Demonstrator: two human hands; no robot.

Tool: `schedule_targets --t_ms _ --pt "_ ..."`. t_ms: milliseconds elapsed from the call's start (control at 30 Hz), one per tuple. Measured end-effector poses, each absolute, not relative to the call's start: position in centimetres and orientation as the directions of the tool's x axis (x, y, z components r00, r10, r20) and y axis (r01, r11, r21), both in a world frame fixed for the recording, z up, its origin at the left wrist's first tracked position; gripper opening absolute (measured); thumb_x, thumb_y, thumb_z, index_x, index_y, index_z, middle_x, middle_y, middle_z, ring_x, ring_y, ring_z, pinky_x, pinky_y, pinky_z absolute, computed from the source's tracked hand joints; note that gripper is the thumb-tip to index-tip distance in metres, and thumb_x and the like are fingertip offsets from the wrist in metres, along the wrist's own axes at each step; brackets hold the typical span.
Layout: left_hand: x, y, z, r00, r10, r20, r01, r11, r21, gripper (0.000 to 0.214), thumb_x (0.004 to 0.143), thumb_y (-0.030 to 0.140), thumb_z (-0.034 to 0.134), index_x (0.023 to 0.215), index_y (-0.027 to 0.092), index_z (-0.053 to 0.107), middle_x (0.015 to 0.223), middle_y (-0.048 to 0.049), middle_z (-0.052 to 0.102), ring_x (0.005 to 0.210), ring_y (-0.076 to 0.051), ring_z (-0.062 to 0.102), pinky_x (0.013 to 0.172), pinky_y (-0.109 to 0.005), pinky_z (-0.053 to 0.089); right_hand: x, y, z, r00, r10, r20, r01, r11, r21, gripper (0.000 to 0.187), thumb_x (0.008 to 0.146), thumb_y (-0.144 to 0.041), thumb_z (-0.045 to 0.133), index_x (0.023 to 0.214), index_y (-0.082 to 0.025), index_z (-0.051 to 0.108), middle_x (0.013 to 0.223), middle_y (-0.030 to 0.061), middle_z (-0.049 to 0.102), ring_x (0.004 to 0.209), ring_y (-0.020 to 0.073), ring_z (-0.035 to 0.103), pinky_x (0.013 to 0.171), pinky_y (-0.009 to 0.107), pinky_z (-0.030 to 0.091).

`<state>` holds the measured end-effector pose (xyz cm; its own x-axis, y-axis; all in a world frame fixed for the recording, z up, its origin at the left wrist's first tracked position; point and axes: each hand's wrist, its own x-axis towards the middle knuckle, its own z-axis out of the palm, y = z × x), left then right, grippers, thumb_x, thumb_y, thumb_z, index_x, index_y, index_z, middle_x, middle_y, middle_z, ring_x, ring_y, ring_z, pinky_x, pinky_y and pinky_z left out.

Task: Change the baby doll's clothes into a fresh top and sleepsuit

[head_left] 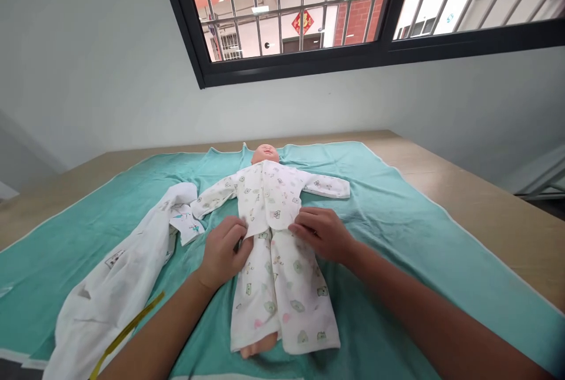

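A baby doll (265, 155) lies on its back, dressed in a white printed baby shirt (269, 192) and matching baby pants (282, 292). Both sleeves stretch out sideways, and one foot (260, 345) shows below a pant leg. At the shirt's lower left corner, my left hand (226, 250) is closed with its fingertips on the hem. My right hand (324, 233) pinches the hem at the opposite side, above the waist of the pants. The shirt's front edges meet along the middle. The doll's hands are hidden in the sleeves.
A teal cloth (388, 239) covers much of the wooden table (436, 183). To the left lies a crumpled white garment (119, 274), with a yellow strap (128, 330) beside my left forearm. Beyond the table are a white wall (110, 62) and a barred window (291, 68).
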<state>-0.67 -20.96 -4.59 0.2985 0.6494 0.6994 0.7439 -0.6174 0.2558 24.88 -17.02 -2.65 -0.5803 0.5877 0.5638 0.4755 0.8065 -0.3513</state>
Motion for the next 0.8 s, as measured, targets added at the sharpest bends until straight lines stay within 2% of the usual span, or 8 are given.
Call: schedule_targets --t_ms 200,300,400,467,567,667,733,800 --pt "-0.1 -21.4 -4.4 0.274 0.597 0.754 0.689 -0.669 0.278 0.013 0.08 0.016 0.058 0.087 0.023 0.049 0.095 -0.0061 0.058 0.091 -0.02 0.056 0.08 -0.036 0.048 25.2 -18.2 -2.6 -0.449 0.562 0.694 0.465 0.811 -0.356 0.034 0.094 -0.027 0.046 0.06 -0.02 0.042 0.058 -0.0023 0.042 0.052 0.0108 0.035 0.054 0.026 0.029" --pt "0.1 -21.2 -4.3 0.275 0.611 0.742 0.714 -0.647 0.267 0.021 0.083 0.016 0.058 0.102 0.023 0.052 0.107 -0.0082 0.057 0.104 -0.022 0.054 0.09 -0.04 0.047 24.6 -18.6 -2.5 -0.439 0.516 0.736 0.423 0.841 -0.338 0.014 0.091 -0.022 0.05 0.078 -0.02 0.055 0.072 0.0021 0.057 0.066 0.0137 0.049 0.062 0.027 0.039" --pt "0.3 -20.9 -4.3 0.292 0.619 0.729 0.736 -0.632 0.243 0.011 0.087 0.014 0.054 0.093 0.022 0.055 0.098 -0.0062 0.059 0.097 -0.02 0.055 0.086 -0.037 0.047 23.5 -18.7 -2.7 -0.517 0.487 0.703 0.393 0.865 -0.311 0.01 0.088 -0.019 0.055 0.097 -0.019 0.06 0.096 0.0075 0.064 0.093 0.0204 0.055 0.083 0.035 0.044" --pt "0.5 -21.0 -4.4 0.306 0.631 0.713 0.755 -0.617 0.222 0.005 0.088 0.015 0.053 0.087 0.021 0.054 0.086 -0.0042 0.06 0.085 -0.018 0.056 0.077 -0.033 0.047 22.9 -18.6 -2.9 -0.587 0.463 0.665 0.336 0.886 -0.32 0.007 0.088 -0.018 0.056 0.091 -0.02 0.062 0.094 0.0064 0.065 0.093 0.0207 0.055 0.087 0.037 0.043" --pt "0.6 -21.4 -4.4 0.263 0.694 0.67 0.794 -0.55 0.259 0.008 0.09 0.021 0.05 0.082 0.021 0.053 0.072 -0.0005 0.058 0.067 -0.014 0.054 0.062 -0.028 0.045 22.7 -18.6 -3.1 -0.554 0.532 0.64 0.248 0.84 -0.483 0.015 0.089 -0.021 0.054 0.076 -0.019 0.062 0.077 0.0038 0.063 0.077 0.0168 0.054 0.076 0.032 0.044" --pt "-0.5 -21.7 -4.1 0.189 0.746 0.638 0.844 -0.456 0.283 0.014 0.092 0.027 0.047 0.082 0.021 0.055 0.068 0.0009 0.059 0.061 -0.013 0.054 0.059 -0.027 0.044 23.6 -18.0 -3.2 -0.339 0.75 0.568 0.163 0.641 -0.75 0.024 0.091 -0.028 0.052 0.07 -0.018 0.059 0.067 0.0018 0.058 0.064 0.0136 0.051 0.062 0.028 0.041" --pt "-2.7 -21.8 -3.7 0.162 0.751 0.64 0.902 -0.375 0.212 0.016 0.092 0.031 0.046 0.085 0.021 0.056 0.076 -0.0018 0.063 0.071 -0.016 0.059 0.068 -0.029 0.047 24.9 -17.1 -3.3 -0.169 0.866 0.471 0.09 0.489 -0.867 0.027 0.09 -0.032 0.052 0.067 -0.017 0.058 0.063 0.0004 0.056 0.059 0.0124 0.049 0.057 0.026 0.038" --pt "-6.1 -21.9 -3.3 0.078 0.749 0.657 0.972 -0.205 0.118 0.02 0.091 0.034 0.047 0.101 0.02 0.057 0.102 -0.0084 0.064 0.099 -0.022 0.059 0.087 -0.036 0.047 26.3 -15.9 -3.6 -0.025 0.924 0.381 0.05 0.381 -0.923 0.029 0.088 -0.036 0.053 0.065 -0.017 0.057 0.057 -0.0016 0.051 0.054 0.0111 0.044 0.052 0.025 0.035"
